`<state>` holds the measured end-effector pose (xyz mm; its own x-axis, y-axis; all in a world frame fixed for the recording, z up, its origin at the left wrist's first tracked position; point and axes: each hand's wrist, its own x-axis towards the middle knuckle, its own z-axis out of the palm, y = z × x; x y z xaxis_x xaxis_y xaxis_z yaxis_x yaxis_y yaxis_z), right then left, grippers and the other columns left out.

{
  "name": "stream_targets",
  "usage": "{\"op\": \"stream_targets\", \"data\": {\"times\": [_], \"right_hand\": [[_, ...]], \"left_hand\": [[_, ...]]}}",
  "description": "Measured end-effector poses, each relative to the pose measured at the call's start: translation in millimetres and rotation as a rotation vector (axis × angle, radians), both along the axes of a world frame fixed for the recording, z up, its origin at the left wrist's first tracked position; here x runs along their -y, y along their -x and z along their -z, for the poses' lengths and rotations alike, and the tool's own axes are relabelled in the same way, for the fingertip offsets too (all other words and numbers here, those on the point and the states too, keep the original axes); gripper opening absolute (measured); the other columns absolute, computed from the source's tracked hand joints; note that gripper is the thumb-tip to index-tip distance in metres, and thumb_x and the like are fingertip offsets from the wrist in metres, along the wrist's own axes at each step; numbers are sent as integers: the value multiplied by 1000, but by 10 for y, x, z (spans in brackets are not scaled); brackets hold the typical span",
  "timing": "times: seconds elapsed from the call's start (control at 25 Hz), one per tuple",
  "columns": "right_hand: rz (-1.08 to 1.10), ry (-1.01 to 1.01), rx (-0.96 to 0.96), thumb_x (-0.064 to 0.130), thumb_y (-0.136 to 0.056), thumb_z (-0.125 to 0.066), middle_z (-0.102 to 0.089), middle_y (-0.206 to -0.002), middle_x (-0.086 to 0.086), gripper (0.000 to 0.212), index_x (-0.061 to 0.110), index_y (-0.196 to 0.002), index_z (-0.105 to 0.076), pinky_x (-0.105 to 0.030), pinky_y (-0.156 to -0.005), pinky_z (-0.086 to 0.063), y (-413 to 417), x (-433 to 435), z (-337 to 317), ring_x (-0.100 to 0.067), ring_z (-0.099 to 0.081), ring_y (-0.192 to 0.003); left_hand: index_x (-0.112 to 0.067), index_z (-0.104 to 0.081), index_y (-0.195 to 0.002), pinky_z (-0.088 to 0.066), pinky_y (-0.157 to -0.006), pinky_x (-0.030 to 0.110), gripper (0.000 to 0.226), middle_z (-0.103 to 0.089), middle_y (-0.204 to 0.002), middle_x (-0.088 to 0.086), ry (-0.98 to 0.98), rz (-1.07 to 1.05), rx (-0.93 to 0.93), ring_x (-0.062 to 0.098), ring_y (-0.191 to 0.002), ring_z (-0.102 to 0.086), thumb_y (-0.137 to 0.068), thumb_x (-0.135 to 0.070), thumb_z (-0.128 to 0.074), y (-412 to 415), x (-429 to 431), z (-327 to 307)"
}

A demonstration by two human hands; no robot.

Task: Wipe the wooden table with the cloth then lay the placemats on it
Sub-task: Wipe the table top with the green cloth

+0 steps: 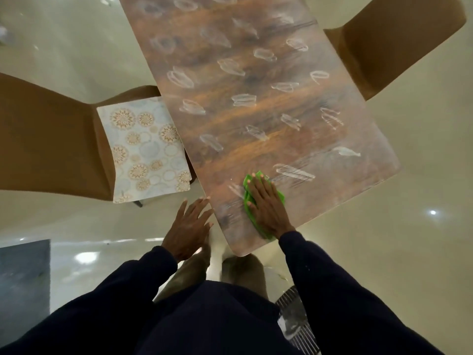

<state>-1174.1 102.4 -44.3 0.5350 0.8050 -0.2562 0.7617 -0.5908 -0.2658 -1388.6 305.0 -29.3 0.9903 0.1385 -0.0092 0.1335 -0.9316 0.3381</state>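
Closest in, my left hand (190, 226), fingers straight and holding nothing, hangs just off the near corner of the wooden table (256, 111). My right hand (266, 203) presses flat on the cloth (248, 208) at that end. The table's smeared length stretches away ahead, with the placemats (146, 147) on the chair (46, 139) to my left.

The brown wood-grain worktop (256, 119) shines glossy under chalky white smears; the bright green cloth (249, 201) looks soft; the cream floor (409, 226) gleams.
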Motion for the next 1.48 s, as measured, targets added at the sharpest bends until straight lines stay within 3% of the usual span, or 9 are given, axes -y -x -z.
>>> {"op": "stream_targets", "data": {"times": [0.2, 0.44, 0.72, 0.88, 0.96, 1.08, 1.2, 1.36, 1.48], "right_hand": [[136, -81, 18, 40, -111, -27, -8, -178, -9, 64, 16, -169, -15, -54, -132, -12, 428, -260, 227, -27, -4, -165], [-84, -69, 33, 45, -115, -13, -24, -174, -12, 62, 14, -165, -30, -59, -129, -24, 927, 247, 242, -31, -20, -162], [478, -36, 117, 45, -113, -14, -20, -175, -13, 64, 13, -167, -26, -55, -132, -15, 553, -424, 299, -32, -13, -163], [-80, -34, 102, 40, -113, -28, -15, -177, -11, 59, 17, -168, -25, -58, -130, -17, 981, -122, 350, -31, -10, -164], [-182, -61, 134, 40, -115, -27, -17, -176, -11, 57, 17, -166, -29, -61, -129, -21, 886, 273, 328, -31, -13, -164], [151, -107, 134, 38, -114, -25, -25, -174, -11, 56, 14, -164, -32, -61, -126, -26, 557, 397, 284, -30, -19, -163], [429, -68, 168, 36, -113, -28, -22, -175, -11, 56, 15, -166, -27, -58, -131, -17, 524, -45, 338, -32, -14, -163], [31, -35, 143, 36, -112, -38, -19, -175, -13, 60, 16, -167, -24, -58, -130, -16, 957, -228, 410, -33, -13, -163], [-279, -115, 106, 39, -115, -24, -20, -175, -10, 57, 15, -167, -25, -56, -132, -15, 889, 262, 345, -29, -14, -164]], "left_hand": [[-7, -66, -135, -35, -121, 63, 46, -53, -154, 20, 37, 32, -45, 37, -145, -49, -105, -31, -40, 12, -187, 121], [-6, -64, -138, -35, -119, 66, 50, -51, -156, 21, 75, 78, -59, 39, -147, -46, -107, -33, -35, 108, -125, 170], [-6, -62, -140, -32, -122, 63, 50, -51, -155, 22, 12, 86, -66, 38, -147, -47, -106, -32, -36, 156, -159, 191], [-5, -59, -142, -33, -122, 64, 50, -48, -158, 22, 10, 93, -74, 38, -149, -44, -108, -32, -36, 79, -175, 189], [-5, -58, -144, -32, -122, 64, 52, -47, -159, 22, 21, 93, -88, 38, -151, -42, -110, -35, -31, 71, -172, 230], [-5, -56, -146, -30, -123, 65, 62, -46, -160, 22, 8, 84, -93, 39, -151, -41, -114, -41, -16, 57, -153, 271], [-5, -53, -148, -28, -124, 64, 53, -45, -160, 22, 19, 41, -89, 39, -151, -40, -111, -36, -30, 57, -80, 291], [-7, -49, -151, -25, -126, 63, 50, -41, -163, 20, 12, 55, -61, 37, -154, -37, -110, -33, -36, 83, 16, 294], [-6, -52, -149, -27, -124, 65, 51, -43, -162, 21, 14, 18, -54, 39, -152, -38, -110, -33, -35, 108, 15, 264]]}}
